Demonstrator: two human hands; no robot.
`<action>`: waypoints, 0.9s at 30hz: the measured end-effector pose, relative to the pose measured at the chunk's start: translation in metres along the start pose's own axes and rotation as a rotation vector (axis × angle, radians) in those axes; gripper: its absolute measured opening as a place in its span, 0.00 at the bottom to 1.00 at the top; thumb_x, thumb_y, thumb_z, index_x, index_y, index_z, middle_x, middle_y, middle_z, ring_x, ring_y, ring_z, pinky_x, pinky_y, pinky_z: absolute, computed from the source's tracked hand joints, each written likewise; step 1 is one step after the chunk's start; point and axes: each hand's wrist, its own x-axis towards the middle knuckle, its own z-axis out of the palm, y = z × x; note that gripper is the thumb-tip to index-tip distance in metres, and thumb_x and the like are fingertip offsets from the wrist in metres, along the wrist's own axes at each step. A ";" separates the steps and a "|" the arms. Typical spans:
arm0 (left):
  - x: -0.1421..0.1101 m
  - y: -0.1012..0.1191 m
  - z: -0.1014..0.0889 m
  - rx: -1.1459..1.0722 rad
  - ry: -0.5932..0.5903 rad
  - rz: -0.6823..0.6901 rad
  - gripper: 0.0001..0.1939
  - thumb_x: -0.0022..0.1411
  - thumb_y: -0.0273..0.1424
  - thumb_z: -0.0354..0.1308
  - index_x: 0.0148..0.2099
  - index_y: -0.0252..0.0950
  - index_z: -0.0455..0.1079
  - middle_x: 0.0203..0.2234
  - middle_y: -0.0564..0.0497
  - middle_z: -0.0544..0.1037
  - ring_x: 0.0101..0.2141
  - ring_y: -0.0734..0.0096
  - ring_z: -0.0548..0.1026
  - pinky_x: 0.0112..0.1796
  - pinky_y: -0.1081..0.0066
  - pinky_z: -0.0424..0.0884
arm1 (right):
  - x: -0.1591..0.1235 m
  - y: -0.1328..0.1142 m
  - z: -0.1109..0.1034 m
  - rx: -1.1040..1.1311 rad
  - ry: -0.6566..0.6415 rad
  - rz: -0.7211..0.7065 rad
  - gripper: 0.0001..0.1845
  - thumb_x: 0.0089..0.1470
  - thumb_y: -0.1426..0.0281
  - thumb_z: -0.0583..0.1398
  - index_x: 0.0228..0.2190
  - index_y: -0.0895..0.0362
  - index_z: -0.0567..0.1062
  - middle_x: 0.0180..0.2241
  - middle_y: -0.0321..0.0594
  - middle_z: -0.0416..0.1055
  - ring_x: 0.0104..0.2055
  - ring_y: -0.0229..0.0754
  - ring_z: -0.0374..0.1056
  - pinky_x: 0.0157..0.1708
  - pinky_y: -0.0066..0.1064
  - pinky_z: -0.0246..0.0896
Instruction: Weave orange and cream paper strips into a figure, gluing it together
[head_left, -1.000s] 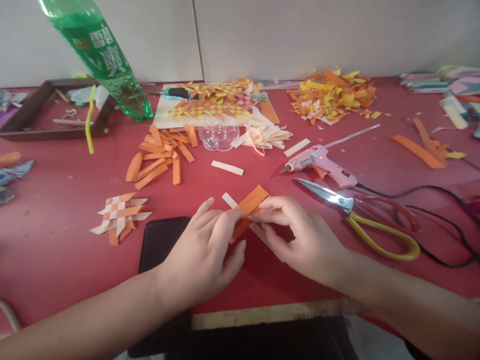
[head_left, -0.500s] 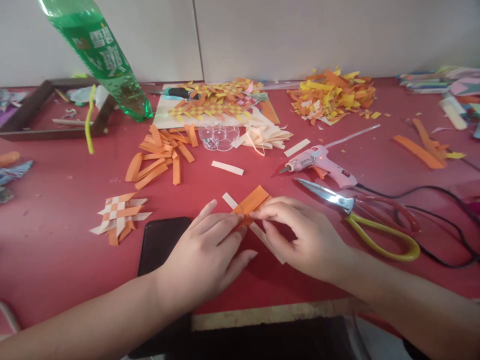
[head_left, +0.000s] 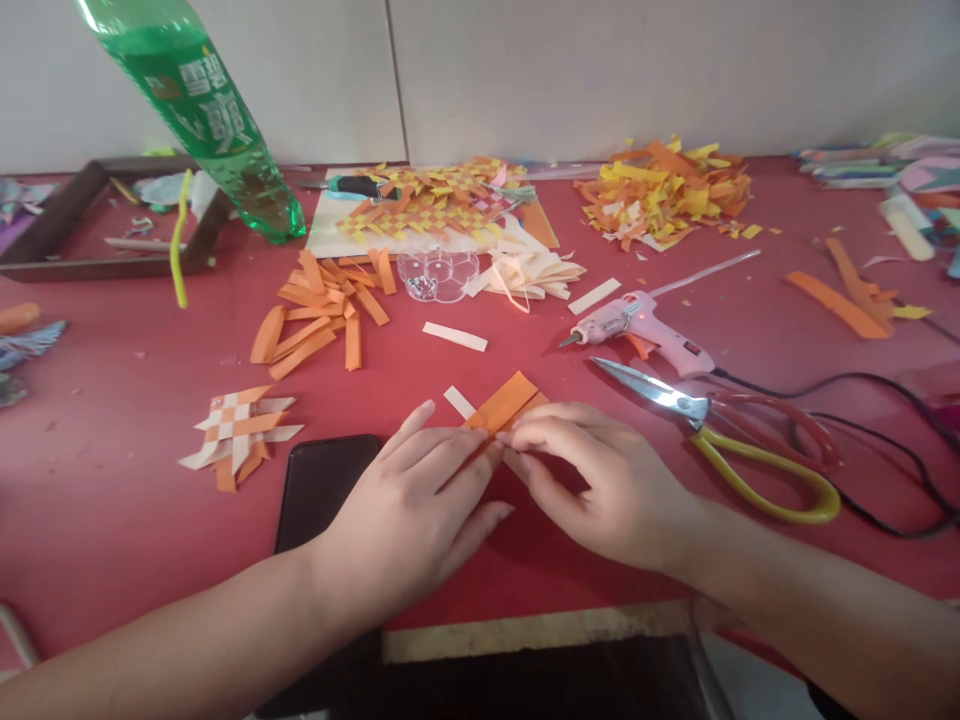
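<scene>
Two orange paper strips [head_left: 510, 398] lie side by side at the table's front middle, crossed by a white paper strip [head_left: 459, 402]. My left hand [head_left: 420, 495] rests with its fingers stretched over the lower-left ends of the orange strips, thumb apart, pressing them against the table. My right hand [head_left: 600, 465] has thumb and forefinger pinched together at the crossing, closed on the paper there; its fingers cover the far part of the white strip. Left of my hands lies a woven orange and white paper piece [head_left: 238, 425]. A black phone [head_left: 322, 485] sits partly beneath my left wrist.
Scissors [head_left: 675, 400] and a pink glue gun [head_left: 645, 325] with its cord lie to the right. Behind are piles of orange strips [head_left: 322, 310], white strips [head_left: 532, 268] and paper scraps [head_left: 664, 190]. A green bottle [head_left: 202, 120] stands at the back left near a dark frame [head_left: 105, 268].
My left fingers have straightened and spread over the orange strips. The second orange strip shows beside the first. My right hand stays at the crossing and covers more of the white strip.
</scene>
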 end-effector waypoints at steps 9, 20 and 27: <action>0.000 0.000 0.000 0.035 -0.051 0.006 0.15 0.65 0.34 0.53 0.48 0.32 0.75 0.44 0.42 0.79 0.43 0.55 0.78 0.53 0.43 0.68 | -0.002 -0.002 -0.001 0.022 0.008 0.005 0.10 0.54 0.78 0.57 0.39 0.58 0.71 0.37 0.42 0.75 0.40 0.40 0.69 0.42 0.33 0.66; 0.002 0.000 0.001 0.042 -0.109 0.013 0.19 0.64 0.34 0.53 0.52 0.26 0.72 0.43 0.39 0.77 0.44 0.52 0.76 0.53 0.46 0.69 | 0.000 -0.002 0.005 -0.058 -0.047 -0.014 0.09 0.54 0.79 0.55 0.38 0.58 0.68 0.33 0.42 0.72 0.36 0.43 0.66 0.35 0.36 0.65; 0.000 -0.001 0.004 0.080 -0.110 0.039 0.20 0.64 0.37 0.55 0.50 0.26 0.73 0.43 0.39 0.77 0.45 0.52 0.75 0.55 0.48 0.67 | 0.017 -0.001 0.002 -0.053 -0.043 0.020 0.07 0.55 0.78 0.55 0.35 0.56 0.68 0.31 0.39 0.72 0.35 0.42 0.67 0.35 0.33 0.63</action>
